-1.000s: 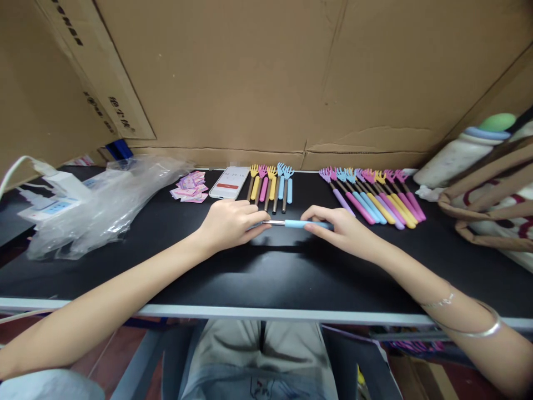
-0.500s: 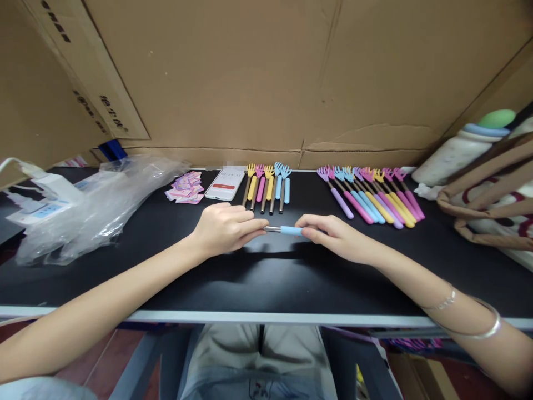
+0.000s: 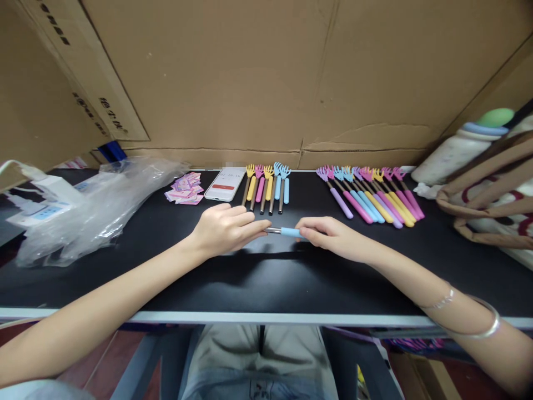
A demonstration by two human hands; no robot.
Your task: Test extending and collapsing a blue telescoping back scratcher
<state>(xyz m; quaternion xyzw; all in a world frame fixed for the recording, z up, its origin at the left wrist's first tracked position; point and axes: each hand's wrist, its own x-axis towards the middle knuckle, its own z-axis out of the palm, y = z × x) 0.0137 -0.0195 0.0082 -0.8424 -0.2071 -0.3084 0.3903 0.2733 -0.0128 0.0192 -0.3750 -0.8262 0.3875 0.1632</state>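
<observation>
A small blue-handled scratcher [image 3: 288,231] with a metal shaft lies crosswise between my two hands, just above the black table [image 3: 266,278]. My left hand [image 3: 225,229] is closed on its metal end, the claw head hidden under the fingers. My right hand [image 3: 333,238] is closed round its blue handle. Behind my hands lies a short row of scratchers [image 3: 267,186] with yellow, pink and blue handles. To the right lies a longer row of scratchers [image 3: 370,194] in purple, pink, blue and yellow.
A white phone [image 3: 227,183] and a heap of pink packets [image 3: 185,188] lie at the back left. Crumpled clear plastic bags [image 3: 95,205] and a white power strip [image 3: 41,203] fill the left. A bottle [image 3: 458,153] and a striped bag [image 3: 495,205] stand right. Cardboard [image 3: 266,78] walls the back.
My hands have drawn closer together: the right hand moved left along the blue handle, so less of the scratcher shows between them. The view shifted slightly.
</observation>
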